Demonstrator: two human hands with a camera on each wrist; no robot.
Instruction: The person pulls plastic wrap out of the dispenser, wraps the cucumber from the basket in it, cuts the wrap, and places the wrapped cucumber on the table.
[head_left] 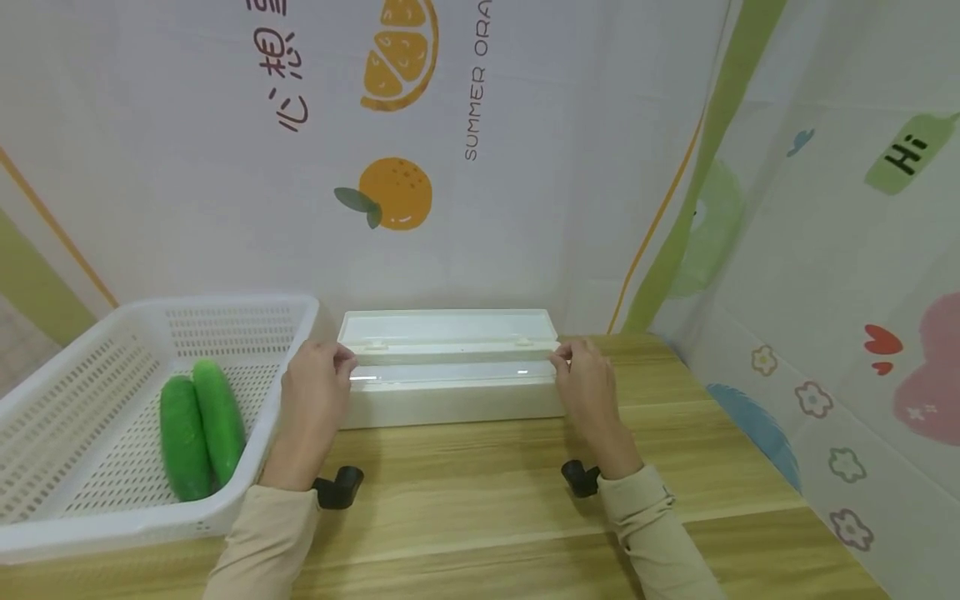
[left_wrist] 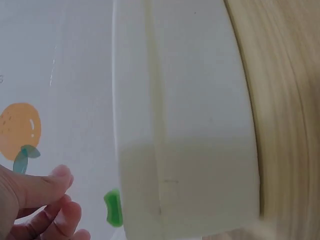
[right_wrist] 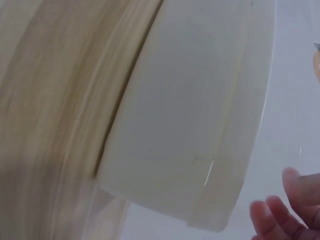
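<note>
A long white cling film dispenser box [head_left: 450,407] lies on the table with its lid [head_left: 450,325] raised at the back. Across its top stretches a shiny clear sheet of cling film [head_left: 450,372]. My left hand [head_left: 318,375] pinches the film at the box's left end, thumb against fingers. At the right end, my right hand [head_left: 588,383] pinches the film's other side between thumb and fingertips. In the wrist views, the left fingers [left_wrist: 60,182] and right fingers [right_wrist: 270,215] stand off the box edge, and the clear film there is barely visible.
Left of the box stands a white perforated basket [head_left: 292,333] holding two cucumbers [head_left: 217,417]. The wood-grain table [head_left: 465,517] extends in front and to the right. Behind hangs a white printed curtain [head_left: 525,208]. Black wrist mounts [head_left: 339,487] stick out inward below both hands.
</note>
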